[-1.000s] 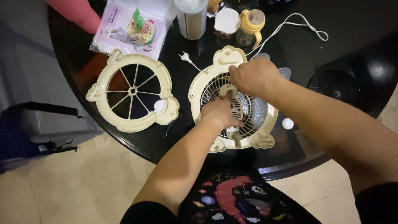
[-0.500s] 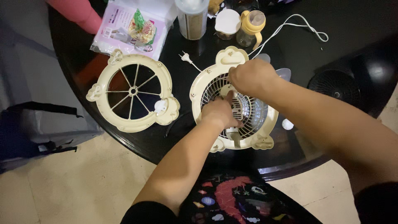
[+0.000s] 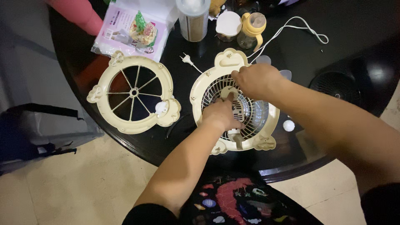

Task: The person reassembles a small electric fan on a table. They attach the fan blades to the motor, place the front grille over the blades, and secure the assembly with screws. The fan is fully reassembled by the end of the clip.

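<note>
Bench (image 3: 341, 29) came first, a dark round top that carried everything. Directly below both your hands lay the cream fan housing (image 3: 233, 104) with its wire grille, flat on the near edge of the top, its small stem pointing toward you. To its left, well apart from your hands, sat the matching front ring (image 3: 132, 92) with thin spokes. Beyond it lay a plastic packet (image 3: 132, 29), then a jar (image 3: 192, 18) and a yellow bottle (image 3: 252, 27). A white cord (image 3: 291, 27) ran off from the housing. Your left hand (image 3: 221, 114) pressed on the grille's centre, fingers curled; I could not tell whether it gripped anything. Your right hand (image 3: 255, 80) was closed at the housing's far rim, its contents hidden.
</note>
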